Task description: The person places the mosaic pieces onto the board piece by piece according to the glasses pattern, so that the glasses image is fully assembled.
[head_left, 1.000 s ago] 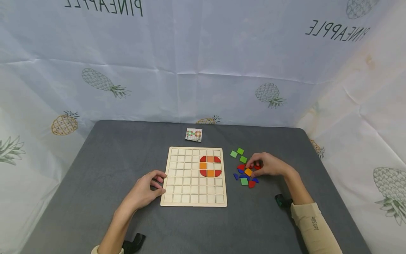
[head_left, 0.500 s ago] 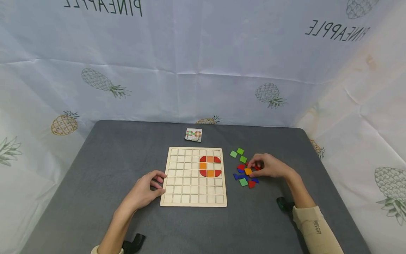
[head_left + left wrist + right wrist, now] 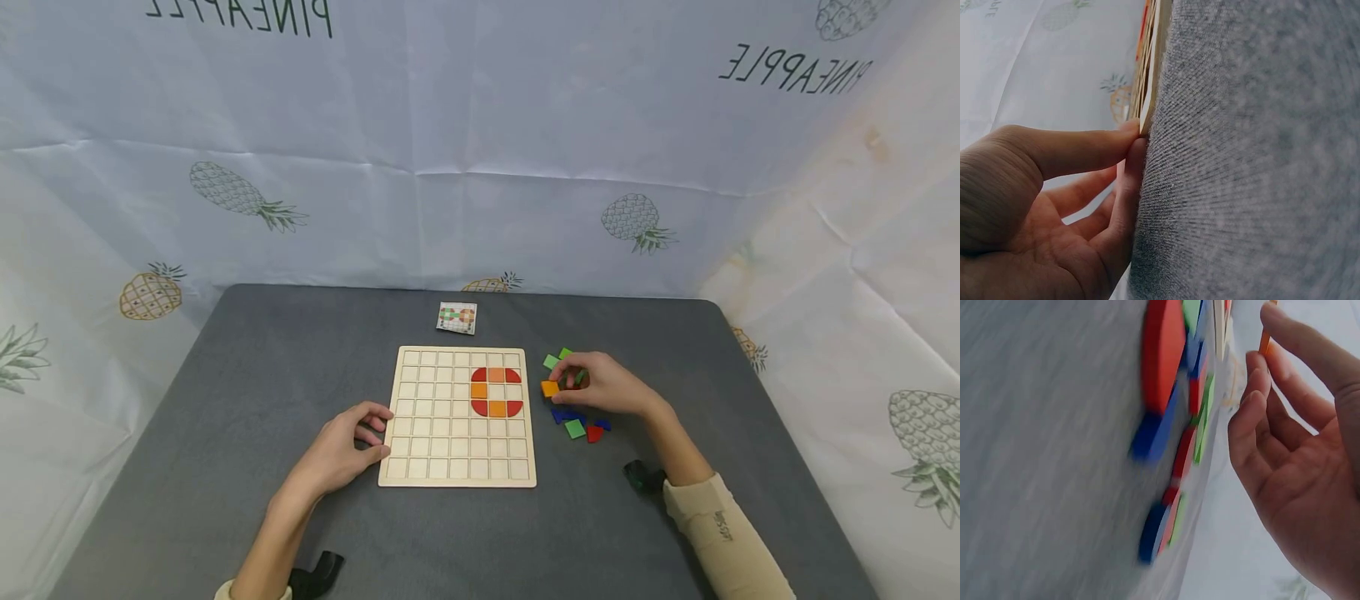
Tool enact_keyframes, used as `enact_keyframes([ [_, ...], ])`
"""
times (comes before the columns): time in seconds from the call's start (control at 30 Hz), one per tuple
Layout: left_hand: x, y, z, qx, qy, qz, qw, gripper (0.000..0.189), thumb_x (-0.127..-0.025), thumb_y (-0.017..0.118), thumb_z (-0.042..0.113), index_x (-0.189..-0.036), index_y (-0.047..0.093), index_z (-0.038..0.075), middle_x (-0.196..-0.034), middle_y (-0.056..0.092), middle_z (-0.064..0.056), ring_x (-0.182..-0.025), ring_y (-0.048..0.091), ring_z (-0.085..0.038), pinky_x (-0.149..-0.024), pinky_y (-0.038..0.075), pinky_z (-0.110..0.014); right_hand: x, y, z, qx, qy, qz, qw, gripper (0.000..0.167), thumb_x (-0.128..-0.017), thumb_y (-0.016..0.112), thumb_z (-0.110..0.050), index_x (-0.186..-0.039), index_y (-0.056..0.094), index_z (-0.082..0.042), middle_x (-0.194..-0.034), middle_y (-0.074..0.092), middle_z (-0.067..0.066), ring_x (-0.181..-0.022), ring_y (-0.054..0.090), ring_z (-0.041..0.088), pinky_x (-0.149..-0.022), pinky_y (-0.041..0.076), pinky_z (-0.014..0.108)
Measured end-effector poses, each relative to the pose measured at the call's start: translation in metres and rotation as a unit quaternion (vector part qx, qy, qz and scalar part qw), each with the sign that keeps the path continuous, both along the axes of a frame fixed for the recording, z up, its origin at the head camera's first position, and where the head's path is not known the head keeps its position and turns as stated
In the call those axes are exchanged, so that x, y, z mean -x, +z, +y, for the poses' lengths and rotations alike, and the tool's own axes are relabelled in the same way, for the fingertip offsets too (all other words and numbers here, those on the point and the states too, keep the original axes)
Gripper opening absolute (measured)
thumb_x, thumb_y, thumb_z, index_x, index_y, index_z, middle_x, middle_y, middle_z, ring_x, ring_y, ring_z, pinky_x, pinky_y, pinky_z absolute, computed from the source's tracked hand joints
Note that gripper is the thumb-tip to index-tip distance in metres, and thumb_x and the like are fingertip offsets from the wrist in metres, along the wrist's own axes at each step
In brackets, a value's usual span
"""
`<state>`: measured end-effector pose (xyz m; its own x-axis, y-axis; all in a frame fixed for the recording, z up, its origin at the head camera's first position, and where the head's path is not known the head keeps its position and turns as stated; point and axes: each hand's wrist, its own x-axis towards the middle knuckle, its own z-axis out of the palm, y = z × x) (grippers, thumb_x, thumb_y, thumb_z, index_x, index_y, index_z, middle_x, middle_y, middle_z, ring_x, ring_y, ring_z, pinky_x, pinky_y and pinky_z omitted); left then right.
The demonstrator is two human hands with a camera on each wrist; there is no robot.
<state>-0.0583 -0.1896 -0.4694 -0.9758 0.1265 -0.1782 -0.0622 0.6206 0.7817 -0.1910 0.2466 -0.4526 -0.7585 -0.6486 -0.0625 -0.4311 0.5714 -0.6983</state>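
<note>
In the head view a pale wooden grid board (image 3: 435,483) lies on the table. Red rounded pieces (image 3: 479,408) and orange squares (image 3: 497,408) form a C-like figure in its right half. My left hand (image 3: 345,446) touches the board's left edge with thumb and fingertips; the left wrist view shows them right against the wooden edge (image 3: 1154,94). My right hand (image 3: 603,383) pinches an orange square tile (image 3: 550,389) between thumb and finger, just right of the board. The right wrist view has this tile (image 3: 1265,340) edge-on, raised off the table.
Beneath and around the right hand lie loose green (image 3: 574,429), blue (image 3: 602,425) and red (image 3: 594,434) pieces, some hidden by it. Behind the board is a small pattern card (image 3: 457,317). A pineapple-print cloth (image 3: 450,225) hangs behind the grey table (image 3: 300,333).
My right hand has picked the orange tile out of the loose pieces, lifted it and carried it left toward the board. My left hand has stayed at the board's edge.
</note>
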Motion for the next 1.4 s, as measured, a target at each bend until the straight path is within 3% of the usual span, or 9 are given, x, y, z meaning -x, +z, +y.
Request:
enact_keyframes([
  [0.17, 0.001, 0.001, 0.001, 0.002, 0.0, 0.002, 1.0, 0.042, -0.091, 0.083, 0.002, -0.131, 0.069, 0.007, -0.115, 0.069, -0.009, -0.097, 0.071, -0.016, -0.084, 0.06, -0.032, 0.002, 0.001, -0.024, -0.012, -0.004, 0.018, 0.9998, 0.023, -0.094, 0.087, -0.025, -0.113, 0.077, -0.016, -0.091, 0.07, -0.003, -0.08, 0.059, 0.007, -0.069, 0.056, 0.024],
  [0.4, 0.003, 0.002, 0.002, 0.002, -0.005, 0.002, 1.0, 0.042, -0.091, 0.083, 0.001, -0.13, 0.069, 0.006, -0.114, 0.068, -0.01, -0.096, 0.07, -0.016, -0.083, 0.06, -0.031, 0.003, -0.002, -0.049, -0.03, -0.008, 0.011, 0.9995, 0.028, -0.093, 0.088, -0.029, -0.114, 0.077, -0.012, -0.099, 0.075, 0.0, -0.08, 0.06, 0.008, -0.071, 0.054, 0.024],
  [0.63, 0.006, 0.002, 0.003, -0.002, -0.011, -0.008, 0.9999, 0.042, -0.091, 0.082, 0.0, -0.13, 0.068, 0.005, -0.113, 0.067, -0.009, -0.095, 0.068, -0.015, -0.081, 0.059, -0.028, 0.0, -0.004, -0.059, -0.051, -0.003, 0.023, 0.9984, 0.026, -0.094, 0.087, -0.027, -0.113, 0.078, -0.011, -0.096, 0.075, -0.001, -0.079, 0.06, 0.006, -0.072, 0.055, 0.023],
  [0.87, 0.011, 0.008, 0.003, -0.023, -0.041, -0.02, 0.9987, 0.043, -0.09, 0.082, -0.001, -0.13, 0.066, 0.001, -0.107, 0.066, -0.011, -0.088, 0.067, -0.015, -0.071, 0.06, -0.026, -0.001, -0.007, -0.062, -0.057, -0.008, 0.028, 0.9979, 0.026, -0.094, 0.087, -0.026, -0.113, 0.078, -0.011, -0.097, 0.075, -0.002, -0.079, 0.06, 0.005, -0.072, 0.056, 0.022],
  [1.0, 0.018, 0.014, 0.002, -0.05, -0.054, -0.047, 0.9961, 0.042, -0.094, 0.079, -0.001, -0.133, 0.063, -0.003, -0.106, 0.064, -0.015, -0.083, 0.069, -0.018, -0.065, 0.065, -0.029, -0.001, -0.008, -0.062, -0.052, -0.007, 0.025, 0.9983, 0.026, -0.094, 0.087, -0.026, -0.113, 0.078, -0.011, -0.097, 0.074, -0.001, -0.08, 0.06, 0.005, -0.074, 0.056, 0.022],
  [1.13, 0.028, 0.018, -0.001, -0.061, -0.056, -0.071, 0.994, 0.043, -0.096, 0.078, 0.002, -0.135, 0.061, -0.003, -0.11, 0.063, -0.018, -0.086, 0.071, -0.02, -0.067, 0.068, -0.034, -0.002, -0.007, -0.059, -0.041, -0.007, 0.01, 0.9991, 0.027, -0.095, 0.086, -0.026, -0.115, 0.078, -0.01, -0.099, 0.074, -0.001, -0.081, 0.061, 0.006, -0.075, 0.056, 0.022],
  [1.4, 0.049, 0.018, -0.004, -0.082, -0.045, -0.086, 0.9919, 0.047, -0.096, 0.076, 0.0, -0.139, 0.059, -0.004, -0.115, 0.061, -0.022, -0.088, 0.07, -0.022, -0.068, 0.07, -0.038, -0.002, -0.005, -0.045, -0.027, -0.02, 0.023, 0.9992, 0.025, -0.096, 0.084, -0.022, -0.118, 0.079, -0.01, -0.107, 0.078, 0.004, -0.082, 0.063, 0.006, -0.072, 0.056, 0.023],
])
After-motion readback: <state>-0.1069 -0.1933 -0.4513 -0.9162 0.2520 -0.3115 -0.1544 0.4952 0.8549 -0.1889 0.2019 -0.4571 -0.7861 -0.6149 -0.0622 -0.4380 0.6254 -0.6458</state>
